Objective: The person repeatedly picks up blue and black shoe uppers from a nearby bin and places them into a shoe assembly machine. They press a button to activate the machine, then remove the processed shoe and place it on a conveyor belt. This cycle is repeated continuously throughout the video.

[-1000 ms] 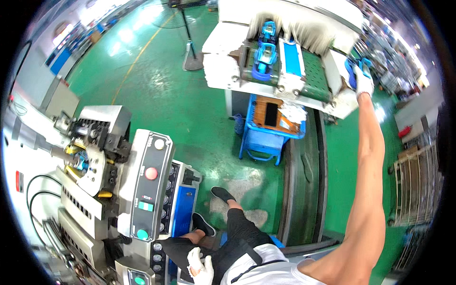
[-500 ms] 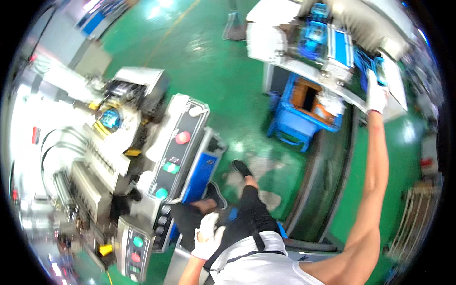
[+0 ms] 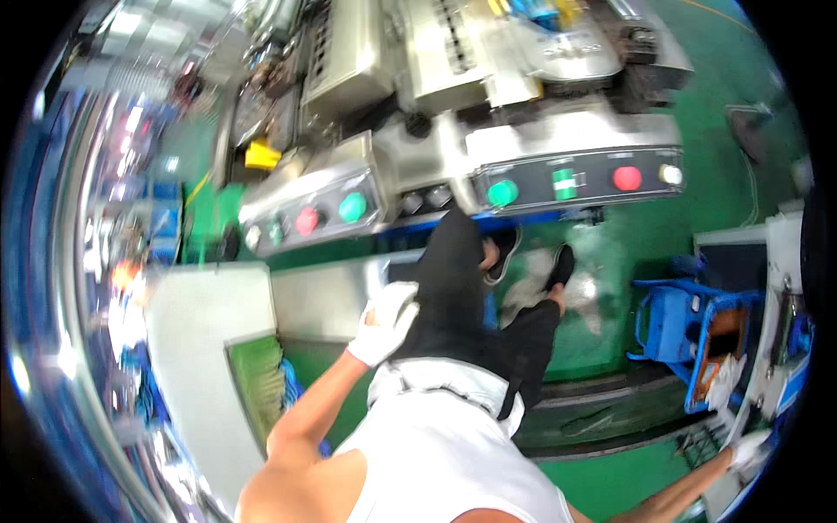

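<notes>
My left hand (image 3: pixel 385 324), in a white glove, hovers beside my black-trousered left thigh. Its fingers are loosely bent and apart, and I make out nothing held in them. Stretched far out to the right, my gloved right hand (image 3: pixel 750 449) is at the picture's rim by a bench with blue items. Blur hides its fingers and whatever they touch. In front of me a control panel (image 3: pixel 575 181) carries green, red and white buttons, and a smaller panel (image 3: pixel 309 218) stands to its left. A blue part (image 3: pixel 536 12) sits in the machine at the top.
A blue frame bin (image 3: pixel 671 322) with a brown box in it stands on the right. A pale table (image 3: pixel 205 340) is at my left, beside a green mat (image 3: pixel 257 375). Dark rails (image 3: pixel 602 392) cross the floor on my right. A yellow piece (image 3: pixel 261 155) lies near the machine.
The view has swung to the left, so the machine panels now lie ahead and the bench at the far right. My right arm stays stretched toward the bench; my left hand remains by my thigh.
</notes>
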Motion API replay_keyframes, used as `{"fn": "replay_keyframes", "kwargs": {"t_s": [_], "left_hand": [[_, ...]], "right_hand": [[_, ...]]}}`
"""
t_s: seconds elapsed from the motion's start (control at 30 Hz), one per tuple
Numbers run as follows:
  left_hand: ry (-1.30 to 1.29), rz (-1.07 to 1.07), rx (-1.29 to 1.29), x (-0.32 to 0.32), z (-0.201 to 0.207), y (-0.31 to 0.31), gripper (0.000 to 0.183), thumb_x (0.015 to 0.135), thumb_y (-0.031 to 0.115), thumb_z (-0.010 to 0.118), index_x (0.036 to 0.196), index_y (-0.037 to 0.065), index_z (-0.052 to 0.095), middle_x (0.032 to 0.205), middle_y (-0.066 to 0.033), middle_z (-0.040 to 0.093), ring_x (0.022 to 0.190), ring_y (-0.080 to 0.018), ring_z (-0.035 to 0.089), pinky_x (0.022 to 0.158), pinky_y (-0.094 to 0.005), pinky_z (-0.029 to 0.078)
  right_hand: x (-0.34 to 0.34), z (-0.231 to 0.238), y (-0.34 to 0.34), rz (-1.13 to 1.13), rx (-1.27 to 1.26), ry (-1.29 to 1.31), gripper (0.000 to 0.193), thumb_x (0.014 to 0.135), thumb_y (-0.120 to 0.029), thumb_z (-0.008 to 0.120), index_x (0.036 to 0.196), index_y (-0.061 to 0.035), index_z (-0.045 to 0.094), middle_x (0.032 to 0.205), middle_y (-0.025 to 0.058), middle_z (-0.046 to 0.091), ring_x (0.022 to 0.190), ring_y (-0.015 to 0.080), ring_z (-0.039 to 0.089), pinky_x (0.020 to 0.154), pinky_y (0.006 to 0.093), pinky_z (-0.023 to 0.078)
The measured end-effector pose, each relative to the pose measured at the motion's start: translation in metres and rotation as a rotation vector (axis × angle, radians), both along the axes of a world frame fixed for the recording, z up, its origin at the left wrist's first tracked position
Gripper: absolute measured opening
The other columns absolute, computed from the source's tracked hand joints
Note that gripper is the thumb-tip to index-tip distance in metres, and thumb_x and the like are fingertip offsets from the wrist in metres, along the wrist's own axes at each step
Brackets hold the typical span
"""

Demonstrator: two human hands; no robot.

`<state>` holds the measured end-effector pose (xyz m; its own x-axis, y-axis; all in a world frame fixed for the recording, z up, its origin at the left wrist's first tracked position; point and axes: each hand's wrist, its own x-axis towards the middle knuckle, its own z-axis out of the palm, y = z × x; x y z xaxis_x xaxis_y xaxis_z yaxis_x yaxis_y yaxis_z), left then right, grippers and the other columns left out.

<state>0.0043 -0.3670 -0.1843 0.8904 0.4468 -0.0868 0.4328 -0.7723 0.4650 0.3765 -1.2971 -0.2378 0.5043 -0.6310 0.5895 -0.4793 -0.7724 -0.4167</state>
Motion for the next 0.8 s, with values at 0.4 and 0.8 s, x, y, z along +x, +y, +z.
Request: {"fn": "replay_keyframes", "kwargs": {"t_s": [0.4, 0.8], "left_hand": [[0.026, 1.131, -0.252, -0.296, -0.143, 0.030, 0.037, 0.099, 0.023, 0.068, 0.131, 0.006, 0.066, 0.123, -0.0174, 0.069, 0.115, -0.0315, 0.069, 0.100, -0.0436, 0.053], [0.460, 1.662, 0.256, -0.541, -0.122, -0.043, 0.038, 0.092, 0.021, 0.071, 0.128, 0.010, 0.068, 0.127, -0.0170, 0.067, 0.123, -0.0383, 0.060, 0.104, -0.0512, 0.049]], "right_hand": [[-0.165, -0.077, 0.632, 1.119, 1.405, 0.594, 0.052, 0.108, -0.019, 0.063, 0.150, 0.0083, 0.049, 0.140, 0.0274, 0.064, 0.125, 0.0370, 0.067, 0.104, 0.0458, 0.058], [-0.153, -0.015, 0.812, 1.692, 0.728, 1.078, 0.046, 0.109, -0.019, 0.062, 0.147, 0.0070, 0.055, 0.132, 0.0234, 0.069, 0.117, 0.0280, 0.072, 0.100, 0.0413, 0.061]]}}
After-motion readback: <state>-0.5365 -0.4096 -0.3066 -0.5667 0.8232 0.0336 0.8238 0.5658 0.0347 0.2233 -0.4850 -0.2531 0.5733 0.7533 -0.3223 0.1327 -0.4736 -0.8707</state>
